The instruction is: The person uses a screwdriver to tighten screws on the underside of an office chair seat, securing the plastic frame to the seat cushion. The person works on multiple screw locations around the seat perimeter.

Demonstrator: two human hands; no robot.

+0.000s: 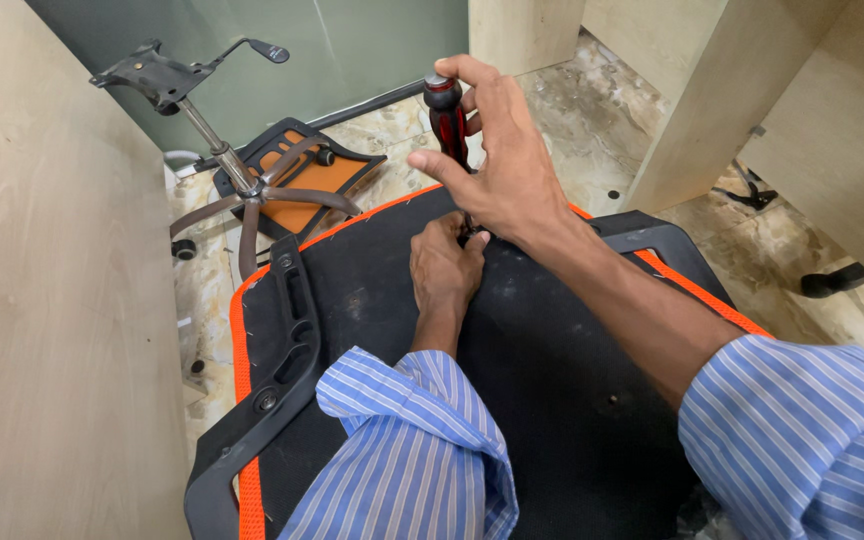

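Note:
An upturned chair seat [372, 300] with a black underside and orange edging lies in front of me. My right hand [497, 150] grips the top of an upright screwdriver [449, 120] with a red and black handle. The tool's tip meets the seat's far edge, hidden by my fingers. My left hand [444, 268] rests on the seat there, fingers pinched around the base of the screwdriver shaft. A black plastic armrest bracket [287, 350] is attached along the seat's left side. Both forearms wear rolled blue striped sleeves.
A chair base [242, 190] with gas lift and tilt mechanism [157, 72] lies on the marble floor [572, 120] at upper left, beside an orange and black chair part [302, 170]. Wooden panels [42, 300] stand left and right. Black parts [837, 280] lie at right.

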